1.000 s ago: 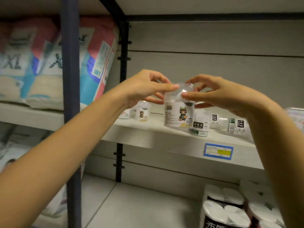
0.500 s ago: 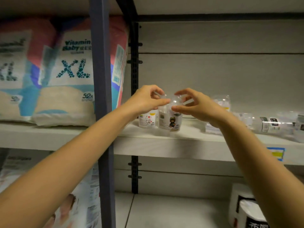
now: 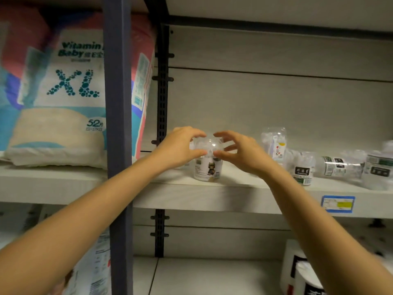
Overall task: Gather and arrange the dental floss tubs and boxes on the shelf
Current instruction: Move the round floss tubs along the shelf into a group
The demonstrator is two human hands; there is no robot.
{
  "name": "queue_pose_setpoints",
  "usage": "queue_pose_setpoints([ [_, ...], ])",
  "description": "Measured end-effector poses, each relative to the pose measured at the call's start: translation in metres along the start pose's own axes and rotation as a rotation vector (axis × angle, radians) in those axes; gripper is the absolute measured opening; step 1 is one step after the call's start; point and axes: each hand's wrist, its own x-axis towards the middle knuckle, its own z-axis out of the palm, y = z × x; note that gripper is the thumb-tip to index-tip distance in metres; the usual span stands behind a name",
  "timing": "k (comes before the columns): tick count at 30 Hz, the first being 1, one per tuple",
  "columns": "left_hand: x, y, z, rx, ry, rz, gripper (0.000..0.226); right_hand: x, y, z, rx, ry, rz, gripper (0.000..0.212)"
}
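From the head view, both arms reach up to the front part of a pale shelf, whose front edge runs just below the wrists. Left of the left hand a dark upright post stands in front of that forearm. Behind it a black slotted rail closes that side, so there is little room to the left. Above the hands the grey back panel is bare, and between the right hand and the nearest packages to its right lies a strip of free shelf.

The floss tub stands upright on the shelf between the two hands, near the front edge. Each hand is curled narrowly over its domed lid, thumb and fingertips pinching it from opposite sides. Its contents cannot be made out.

Right of the right hand a clear packet stands near the back. Nearer the front are a black-labelled tub, a tub lying on its side and another tub at the frame edge. A blue and yellow price tag sits on the shelf edge under them.

The held tub is round, with a transparent glossy dome and a white label bearing a small cartoon figure. Beyond the post, left of the left hand, a soft, bulging diaper pack printed "XL" lies on the neighbouring shelf. Below the right forearm, wrapped paper rolls stand on the lower level.
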Motion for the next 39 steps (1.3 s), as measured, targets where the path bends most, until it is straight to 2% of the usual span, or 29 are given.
queue_pose_setpoints([
  [3, 0.009, -0.002, 0.004, 0.081, 0.004, -0.042, 0.050, 0.011, 0.000, 0.005, -0.043, -0.029, 0.022, 0.050],
  [9, 0.015, -0.006, 0.006, 0.072, -0.023, -0.080, 0.052, 0.015, 0.002, 0.012, -0.077, -0.036, 0.042, 0.057],
  [11, 0.010, -0.002, 0.006, 0.090, 0.030, -0.057, 0.050, 0.006, 0.003, 0.012, -0.074, 0.037, 0.013, 0.059],
  [14, -0.004, 0.012, 0.005, 0.016, 0.265, 0.018, 0.030, -0.021, 0.007, 0.007, -0.023, 0.282, -0.061, 0.037],
  [16, -0.014, 0.028, 0.007, -0.107, 0.331, 0.031, 0.009, -0.040, 0.013, 0.000, 0.029, 0.323, -0.062, 0.017],
  [18, -0.021, 0.045, 0.014, -0.200, 0.295, 0.014, 0.005, -0.058, 0.023, -0.006, 0.036, 0.287, -0.038, 0.008],
  [22, -0.026, 0.076, 0.040, -0.325, 0.158, -0.006, 0.005, -0.088, 0.050, -0.024, 0.044, 0.219, -0.025, 0.007],
  [26, -0.015, 0.106, 0.067, -0.334, 0.140, -0.014, 0.007, -0.100, 0.076, -0.063, 0.092, 0.128, -0.026, 0.007],
  [30, 0.027, 0.134, 0.082, -0.311, 0.204, -0.047, 0.009, -0.075, 0.103, -0.123, 0.134, 0.171, 0.009, 0.010],
  [34, 0.091, 0.147, 0.078, -0.334, 0.265, -0.196, 0.022, -0.019, 0.125, -0.160, 0.270, 0.078, 0.149, 0.022],
  [37, 0.134, 0.141, 0.080, -0.312, 0.137, -0.336, 0.027, 0.020, 0.146, -0.162, 0.338, -0.016, 0.301, 0.027],
  [39, 0.153, 0.136, 0.085, -0.378, 0.040, -0.421, 0.036, 0.035, 0.159, -0.156, 0.321, -0.067, 0.381, 0.029],
])
